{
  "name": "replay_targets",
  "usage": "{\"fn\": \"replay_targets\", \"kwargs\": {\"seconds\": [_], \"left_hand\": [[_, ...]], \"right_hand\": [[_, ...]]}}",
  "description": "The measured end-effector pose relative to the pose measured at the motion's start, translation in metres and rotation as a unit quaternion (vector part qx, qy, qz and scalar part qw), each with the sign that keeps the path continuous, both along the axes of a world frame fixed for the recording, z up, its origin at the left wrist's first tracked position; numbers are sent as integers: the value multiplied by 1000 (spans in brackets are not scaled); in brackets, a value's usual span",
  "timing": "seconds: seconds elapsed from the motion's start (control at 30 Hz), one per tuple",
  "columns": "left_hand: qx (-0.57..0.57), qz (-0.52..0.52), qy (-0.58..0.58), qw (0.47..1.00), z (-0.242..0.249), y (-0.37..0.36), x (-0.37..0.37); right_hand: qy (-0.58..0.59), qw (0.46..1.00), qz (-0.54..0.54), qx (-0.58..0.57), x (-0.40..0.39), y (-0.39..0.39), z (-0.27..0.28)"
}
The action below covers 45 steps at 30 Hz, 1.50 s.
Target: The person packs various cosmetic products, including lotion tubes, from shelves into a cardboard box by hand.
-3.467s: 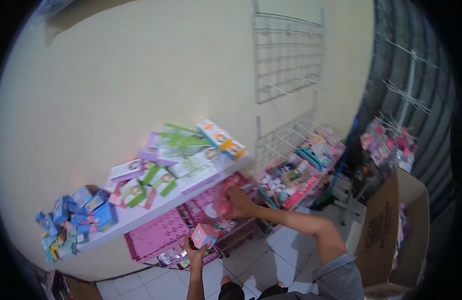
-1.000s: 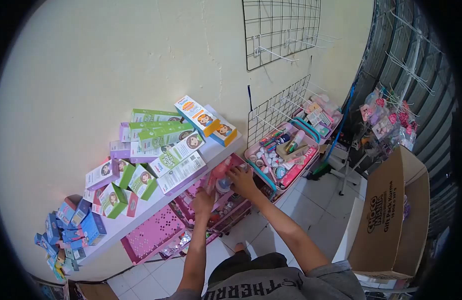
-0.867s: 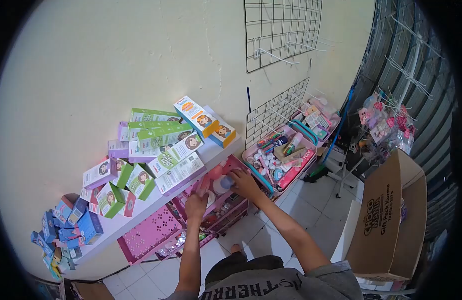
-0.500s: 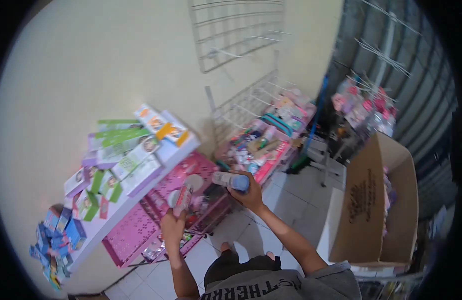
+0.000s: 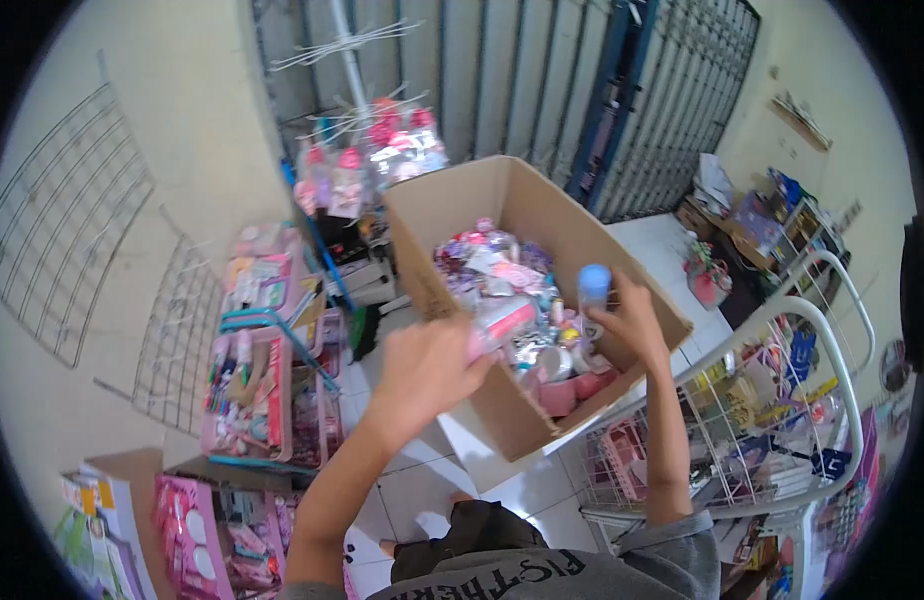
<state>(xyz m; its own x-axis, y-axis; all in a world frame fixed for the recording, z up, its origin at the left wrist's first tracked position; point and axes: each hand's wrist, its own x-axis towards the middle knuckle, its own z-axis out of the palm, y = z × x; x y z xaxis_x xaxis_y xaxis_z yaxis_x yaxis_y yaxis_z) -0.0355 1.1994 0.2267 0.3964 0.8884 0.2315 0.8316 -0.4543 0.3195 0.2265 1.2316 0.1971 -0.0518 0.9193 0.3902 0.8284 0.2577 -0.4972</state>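
Observation:
My left hand point(image 5: 427, 370) is closed around a small bottle with a pink and white label point(image 5: 507, 322), tilted over the near left side of a large cardboard box point(image 5: 572, 215). Fingers of my right hand point(image 5: 634, 325) grip a blue-capped bottle point(image 5: 593, 288), held cap up above the box's right half. Below both bottles, the box holds a heap of small packets and containers point(image 5: 492, 262), many pink, purple or silvery. A pinkish pouch-like item point(image 5: 560, 398) lies at its near end. Motion slightly blurs my left hand.
Pink baskets point(image 5: 282, 395) packed with small goods stand to the left, with more pink trays point(image 5: 197, 535) below. A white wire cart point(image 5: 722, 420) is close on the right. Behind the box are a rack of hanging packets point(image 5: 347, 185) and a metal folding gate point(image 5: 502, 90).
My view has swung right, from the shelf of boxes to the cardboard box. Both hands have carried their bottles from beside the pink baskets to above the box.

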Motion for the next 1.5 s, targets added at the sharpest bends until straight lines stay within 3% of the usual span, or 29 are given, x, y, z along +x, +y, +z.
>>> {"fn": "replay_targets", "kwargs": {"seconds": [0.1,0.13,0.2,0.23,0.3,0.33,0.4,0.43,0.5,0.57,0.6,0.63,0.67,0.7,0.73,0.77,0.83,0.87,0.9,0.97,1.03,1.07,1.17,1.2,1.27,1.37,1.43,1.47,1.5], "left_hand": [[-75,-96,119,985,-34,65,94],[-89,-98,161,978,-59,80,125],[-98,-101,205,969,-98,97,174],[-122,-80,263,954,-115,98,192],[-143,-59,322,934,-143,104,209],[-178,-79,343,919,-155,105,212],[-289,-103,380,873,-157,99,208],[-293,-99,380,872,-151,100,205],[-358,-161,309,866,-140,100,191],[-336,-148,225,902,-106,92,165],[-303,-125,174,928,-90,83,146],[-202,-121,51,970,-86,70,122],[-89,-105,-67,988,-84,53,92],[-90,-60,-69,992,-77,39,60],[-76,-56,-170,981,-70,21,24],[-50,-46,-265,962,-67,0,-12],[-42,111,-337,934,-88,-45,-85],[-59,201,-384,899,-101,-70,-119],[-43,246,-377,892,-116,-98,-149],[27,448,-323,833,-148,-157,-204],[79,559,-120,817,-166,-214,-244],[52,623,-76,776,-174,-240,-259],[12,747,25,664,-193,-307,-302],[13,753,22,658,-198,-326,-319],[61,788,24,612,-210,-359,-350],[40,790,124,599,-229,-392,-398],[-17,782,126,610,-241,-404,-426],[-34,761,121,636,-251,-411,-441],[-51,738,117,663,-256,-416,-453]], "right_hand": [[-178,971,29,-158,71,70,-77],[-199,944,88,-247,76,77,-78],[-271,898,119,-326,108,106,-151],[-267,899,117,-327,108,103,-157],[-352,807,154,-448,99,106,-163],[-349,806,156,-451,102,106,-167],[-292,796,272,-456,102,106,-176],[-291,794,277,-457,100,106,-172],[-258,847,221,-408,95,101,-155],[-232,910,164,-301,77,80,-92],[-110,965,149,-184,79,67,-83],[-81,981,116,-133,72,59,-66],[25,989,111,-97,53,37,-37],[72,992,87,-57,40,17,-26],[182,975,112,-63,27,-3,-23],[177,975,131,-21,-7,-32,-2],[277,941,192,-12,-62,-80,-11],[281,906,317,-7,-99,-96,-12],[157,878,444,-85,-123,-105,-7],[113,749,613,-224,-203,-125,-23],[71,656,724,-203,-271,-133,-72],[48,616,758,-210,-301,-136,-92],[46,605,783,-137,-397,-146,-136],[46,600,788,-130,-434,-149,-137],[32,637,764,-98,-500,-159,-146],[9,648,762,-8,-594,-180,-174],[-38,732,678,-59,-639,-204,-184],[-33,736,674,-56,-657,-215,-195],[-41,773,632,-28,-671,-226,-210]]}}
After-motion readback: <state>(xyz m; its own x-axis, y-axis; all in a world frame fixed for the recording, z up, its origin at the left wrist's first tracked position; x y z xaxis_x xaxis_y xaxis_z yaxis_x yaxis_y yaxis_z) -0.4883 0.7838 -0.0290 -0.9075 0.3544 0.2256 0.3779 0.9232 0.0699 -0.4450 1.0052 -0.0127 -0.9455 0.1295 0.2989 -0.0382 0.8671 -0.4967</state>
